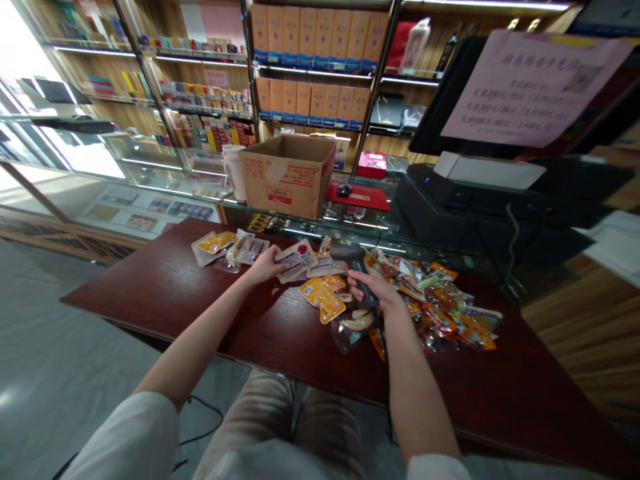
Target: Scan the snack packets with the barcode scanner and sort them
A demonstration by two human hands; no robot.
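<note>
My left hand (266,266) is closed on the edge of a clear-and-white snack packet (296,261) with a dark red mark. A dark barcode scanner (367,292) is gripped in my right hand (376,288), its head pointing left toward the packet. Below the scanner's head lie yellow snack packets (323,299) and a clear bag with a pale item (356,325). To the right spreads a heap of mixed snack packets (440,300). A smaller group, with a yellow-and-white packet (216,243), rests to the left of my left hand.
The dark red wooden table (165,287) adjoins a glass counter. On the counter stand an open cardboard box (283,180), a mouse (344,190) on a red mat, and a black till machine (450,207). The scanner's cable hangs over the table's front edge.
</note>
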